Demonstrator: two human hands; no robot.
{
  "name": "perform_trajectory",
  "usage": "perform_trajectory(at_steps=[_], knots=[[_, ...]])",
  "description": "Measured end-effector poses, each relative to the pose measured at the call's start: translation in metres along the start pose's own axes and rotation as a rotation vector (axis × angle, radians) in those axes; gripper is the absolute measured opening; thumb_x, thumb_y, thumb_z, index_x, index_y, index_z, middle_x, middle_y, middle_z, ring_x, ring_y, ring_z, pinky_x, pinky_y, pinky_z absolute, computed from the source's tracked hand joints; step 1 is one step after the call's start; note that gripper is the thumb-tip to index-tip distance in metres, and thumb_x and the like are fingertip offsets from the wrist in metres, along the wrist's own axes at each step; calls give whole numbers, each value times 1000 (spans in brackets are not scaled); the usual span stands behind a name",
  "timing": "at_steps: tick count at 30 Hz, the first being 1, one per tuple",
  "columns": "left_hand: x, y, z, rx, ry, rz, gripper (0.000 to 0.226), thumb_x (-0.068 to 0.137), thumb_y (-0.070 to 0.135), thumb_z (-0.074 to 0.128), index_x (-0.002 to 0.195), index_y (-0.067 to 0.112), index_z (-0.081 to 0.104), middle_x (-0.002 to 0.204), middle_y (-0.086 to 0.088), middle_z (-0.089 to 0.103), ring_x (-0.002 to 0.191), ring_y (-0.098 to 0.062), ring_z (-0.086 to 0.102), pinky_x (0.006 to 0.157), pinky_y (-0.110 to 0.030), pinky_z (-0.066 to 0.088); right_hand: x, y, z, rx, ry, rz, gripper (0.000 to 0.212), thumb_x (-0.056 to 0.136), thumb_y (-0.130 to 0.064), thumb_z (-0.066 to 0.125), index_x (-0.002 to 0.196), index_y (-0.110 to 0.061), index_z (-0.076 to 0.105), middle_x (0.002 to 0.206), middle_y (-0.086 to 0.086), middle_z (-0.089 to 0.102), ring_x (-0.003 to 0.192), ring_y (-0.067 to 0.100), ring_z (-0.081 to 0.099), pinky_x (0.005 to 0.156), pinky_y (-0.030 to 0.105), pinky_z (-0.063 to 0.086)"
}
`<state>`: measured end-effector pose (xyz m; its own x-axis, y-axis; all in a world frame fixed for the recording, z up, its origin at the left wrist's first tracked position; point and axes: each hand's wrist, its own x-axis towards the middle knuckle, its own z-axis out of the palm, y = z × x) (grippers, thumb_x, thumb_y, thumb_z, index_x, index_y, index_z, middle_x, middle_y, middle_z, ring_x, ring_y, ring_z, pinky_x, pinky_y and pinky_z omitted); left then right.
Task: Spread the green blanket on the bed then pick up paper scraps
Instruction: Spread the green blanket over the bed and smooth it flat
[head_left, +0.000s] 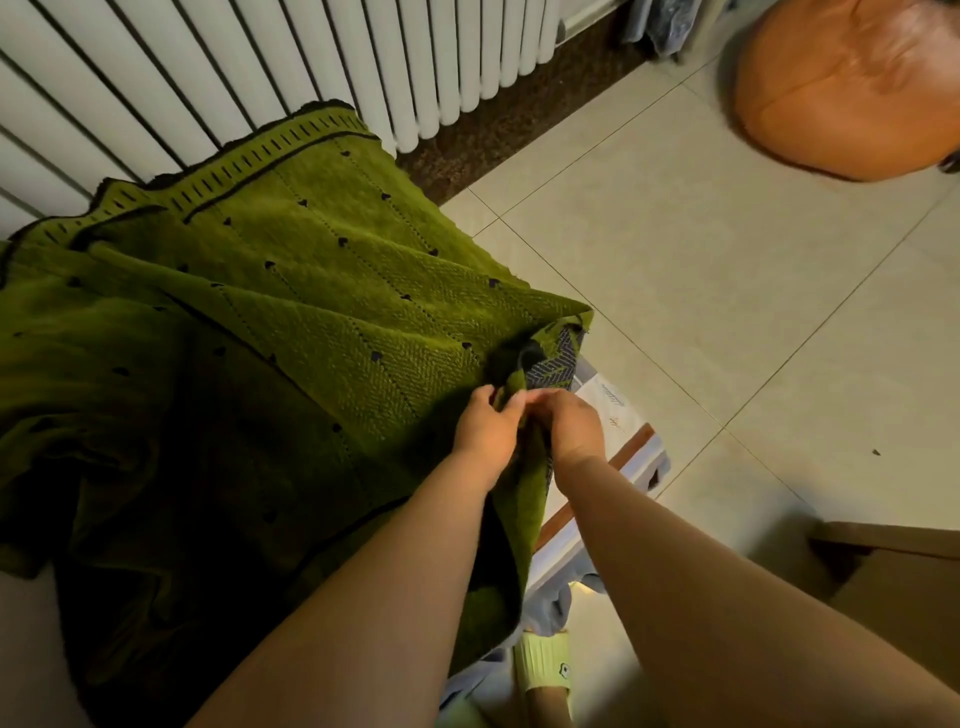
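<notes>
1. Under both hands, the olive-green knitted blanket with small dark dots (249, 322) lies rumpled over the bed (631, 457), spreading up and left.
2. The left hand (485, 431) and right hand (571, 428), side by side, each pinch its near edge.
3. Beyond the hands stands a white ribbed radiator (260, 67); far to their upper right, an orange leather pouf (841, 93) on pale floor tiles (727, 260).

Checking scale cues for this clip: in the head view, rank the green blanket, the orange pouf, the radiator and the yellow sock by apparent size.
1. green blanket
2. radiator, cut by the frame
3. orange pouf, farther away and cropped, so unsure
4. yellow sock
</notes>
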<state>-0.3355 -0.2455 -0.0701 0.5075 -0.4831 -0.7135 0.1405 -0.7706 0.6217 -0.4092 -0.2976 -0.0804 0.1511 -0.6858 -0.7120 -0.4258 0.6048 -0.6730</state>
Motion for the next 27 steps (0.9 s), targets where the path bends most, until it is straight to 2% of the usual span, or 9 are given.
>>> perform_trajectory(at_steps=[2, 4, 7, 10, 13, 15, 18, 21, 27], knots=[[0, 1, 7, -114, 55, -27, 39, 101, 25, 45, 140, 20, 47, 139, -5, 52, 126, -25, 50, 98, -34, 42, 8, -4, -7, 136, 116, 47, 24, 94, -29, 47, 105, -16, 65, 98, 10, 70, 106, 33, 64, 93, 41, 51], [-5, 1, 13, -128, -17, -66, 37, 103, 21, 41, 139, 21, 50, 136, -2, 54, 126, -24, 50, 99, -33, 41, 20, -7, -15, 59, 191, 61, 54, 90, -54, 51, 129, -17, 50, 127, 14, 57, 116, 34, 56, 98, 45, 47], [-15, -6, 21, -44, -136, -68, 40, 103, 19, 38, 142, 23, 46, 138, -2, 52, 127, -24, 49, 102, -36, 42, 24, -22, -24, -43, 68, -3, 82, 80, -72, 51, 142, -20, 38, 140, 5, 46, 123, 27, 49, 103, 40, 41], [-19, -6, 32, 60, -211, 52, 37, 101, 14, 42, 136, 21, 50, 133, -5, 57, 125, -25, 51, 96, -30, 42, 30, -34, -25, -294, 6, -71, 73, 80, -52, 69, 135, -12, 43, 131, 1, 49, 113, 24, 55, 90, 36, 45], [-30, 5, 43, 203, -431, 125, 38, 97, 20, 45, 135, 16, 51, 132, -6, 57, 124, -26, 52, 87, -25, 45, 37, -43, -32, -655, 182, -78, 39, 86, -17, 56, 124, -11, 50, 124, 12, 50, 107, 34, 57, 80, 38, 46], [-33, 12, 50, 319, -567, 143, 39, 95, 30, 44, 129, 15, 54, 120, -8, 61, 117, -28, 56, 78, -27, 44, 41, -45, -42, -707, 417, -63, 33, 87, -12, 45, 119, -15, 54, 119, 12, 57, 108, 34, 56, 87, 38, 44], [-26, 14, 48, 440, -585, 168, 40, 100, 35, 40, 136, 22, 50, 121, -8, 64, 112, -24, 59, 86, -33, 44, 52, -40, -60, -887, 720, -102, 45, 84, -9, 46, 129, -14, 46, 127, 17, 51, 117, 37, 46, 107, 48, 32], [-10, 5, 27, 320, -411, 94, 39, 99, 30, 46, 136, 19, 52, 117, -9, 65, 106, -23, 62, 98, -41, 49, 58, -34, -57, -1012, 634, -250, 59, 82, -7, 50, 139, -16, 37, 136, 16, 46, 125, 38, 41, 113, 47, 27], [12, -8, -52, 385, -137, -30, 37, 99, 28, 46, 136, 27, 48, 127, -2, 57, 111, -19, 57, 95, -36, 50, 51, -46, 2, -1110, 213, -370, 56, 85, -11, 59, 138, -16, 41, 138, 13, 44, 130, 34, 39, 109, 43, 35]])
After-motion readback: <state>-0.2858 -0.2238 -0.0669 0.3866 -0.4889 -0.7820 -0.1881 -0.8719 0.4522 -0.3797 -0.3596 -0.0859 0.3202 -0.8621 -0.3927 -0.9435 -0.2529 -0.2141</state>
